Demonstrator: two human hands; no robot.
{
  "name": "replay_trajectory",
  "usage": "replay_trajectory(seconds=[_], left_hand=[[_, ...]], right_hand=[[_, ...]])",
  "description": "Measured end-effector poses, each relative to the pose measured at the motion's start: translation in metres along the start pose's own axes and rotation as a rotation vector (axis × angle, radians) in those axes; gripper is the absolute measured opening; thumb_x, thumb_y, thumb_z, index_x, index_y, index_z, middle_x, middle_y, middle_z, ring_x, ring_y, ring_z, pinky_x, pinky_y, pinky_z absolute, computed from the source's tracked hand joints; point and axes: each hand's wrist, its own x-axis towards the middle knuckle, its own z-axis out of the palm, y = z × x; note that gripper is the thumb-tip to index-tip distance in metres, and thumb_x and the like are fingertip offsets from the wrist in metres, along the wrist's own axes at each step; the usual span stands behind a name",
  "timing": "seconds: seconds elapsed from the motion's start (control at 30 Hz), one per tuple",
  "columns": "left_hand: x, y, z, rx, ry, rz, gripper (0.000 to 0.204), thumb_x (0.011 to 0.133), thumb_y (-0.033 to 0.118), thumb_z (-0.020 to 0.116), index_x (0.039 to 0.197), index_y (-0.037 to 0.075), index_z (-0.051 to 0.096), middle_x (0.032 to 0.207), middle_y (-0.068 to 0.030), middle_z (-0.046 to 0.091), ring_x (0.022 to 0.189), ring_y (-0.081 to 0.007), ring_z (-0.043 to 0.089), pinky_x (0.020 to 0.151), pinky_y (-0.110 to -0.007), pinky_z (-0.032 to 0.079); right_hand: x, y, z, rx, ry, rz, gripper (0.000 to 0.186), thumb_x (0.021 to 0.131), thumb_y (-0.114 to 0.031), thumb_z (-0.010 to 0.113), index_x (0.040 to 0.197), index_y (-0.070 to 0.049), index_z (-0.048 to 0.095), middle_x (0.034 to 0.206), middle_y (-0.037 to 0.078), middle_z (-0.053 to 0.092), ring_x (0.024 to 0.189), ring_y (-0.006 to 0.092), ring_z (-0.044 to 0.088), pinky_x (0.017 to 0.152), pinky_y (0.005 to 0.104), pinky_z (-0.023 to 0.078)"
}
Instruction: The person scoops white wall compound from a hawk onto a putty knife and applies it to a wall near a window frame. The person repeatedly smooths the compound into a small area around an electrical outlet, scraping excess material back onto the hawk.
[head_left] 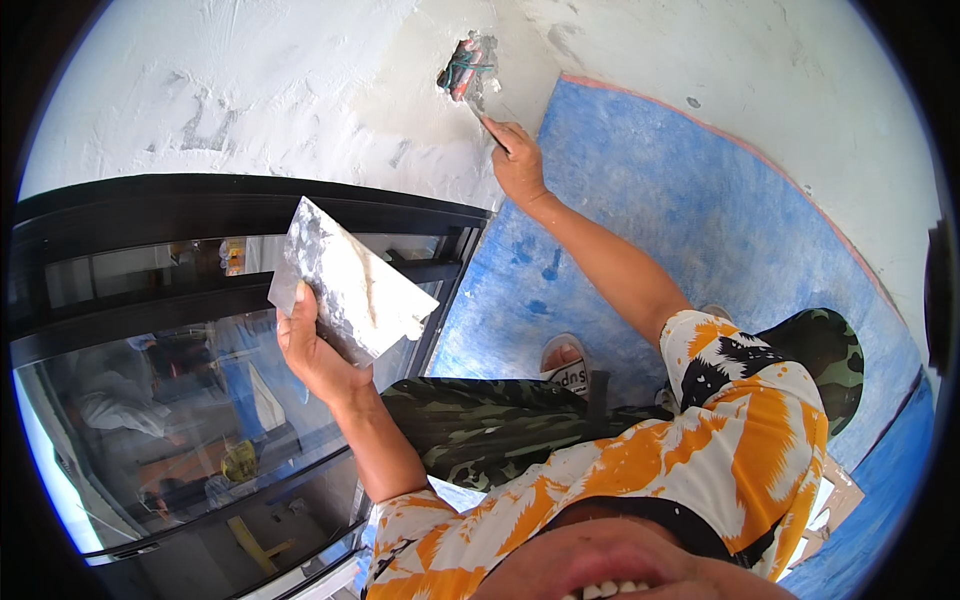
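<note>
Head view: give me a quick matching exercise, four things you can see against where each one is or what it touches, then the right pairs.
Things:
1. Left hand
2. Right hand
3. Hole in the wall with coloured wires
4. Blue sheet

Places or states:
A. Spread over the floor, below the white wall
B. Grips a flat metal plastering plate in front of the dark window frame
C. Holds a small putty knife up at the wall opening
D. Set in the rough white plaster, above the sheet's top corner

Pairs: 1-B, 2-C, 3-D, 4-A
</note>
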Motion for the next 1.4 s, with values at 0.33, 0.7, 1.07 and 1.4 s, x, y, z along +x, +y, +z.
replay_trajectory(seconds=[0.33, 0.7, 1.07, 1.4], left_hand=[[0.015, -0.027, 0.031, 0.089, -0.055, 0.0, 0.025, 0.092, 0.013, 0.059, 0.109, -0.006, 0.061, 0.094, -0.0083, 0.067, 0.078, -0.013, 0.063, 0.072, -0.025, 0.049], [0.017, -0.02, 0.071, 0.227, 0.098, -0.035, 0.013, 0.09, 0.007, 0.055, 0.097, -0.003, 0.059, 0.084, -0.0038, 0.061, 0.073, -0.0095, 0.052, 0.067, -0.027, 0.043], [0.01, 0.024, 0.048, 0.072, 0.069, 0.183, 0.028, 0.091, 0.011, 0.059, 0.114, -0.005, 0.06, 0.098, -0.0091, 0.067, 0.078, -0.0153, 0.067, 0.068, -0.027, 0.053], [-0.003, 0.026, 0.028, 0.045, 0.124, 0.144, 0.031, 0.091, 0.013, 0.059, 0.118, -0.004, 0.058, 0.105, -0.0111, 0.066, 0.088, -0.0194, 0.069, 0.077, -0.032, 0.057]], right_hand=[[0.033, -0.15, -0.104, 0.199, -0.55, -0.524, 0.041, 0.075, 0.008, 0.057, 0.107, -0.013, 0.073, 0.091, 0.006, 0.071, 0.082, 0.0239, 0.064, 0.074, 0.0332, 0.052], [0.035, -0.15, -0.124, 0.058, -0.688, -0.673, 0.039, 0.066, 0.006, 0.06, 0.097, -0.014, 0.075, 0.094, 0.003, 0.069, 0.088, 0.0247, 0.061, 0.082, 0.0386, 0.05], [0.033, 0.035, -0.049, 0.447, -0.04, 0.587, 0.041, 0.08, 0.004, 0.052, 0.119, 0.003, 0.065, 0.089, 0.003, 0.066, 0.078, 0.0108, 0.058, 0.076, 0.0238, 0.046], [0.03, 0.013, 0.056, -0.22, 0.135, 0.083, 0.051, 0.072, 0.008, 0.05, 0.122, 0.004, 0.058, 0.1, 0.018, 0.056, 0.096, 0.0335, 0.056, 0.087, 0.038, 0.045]])
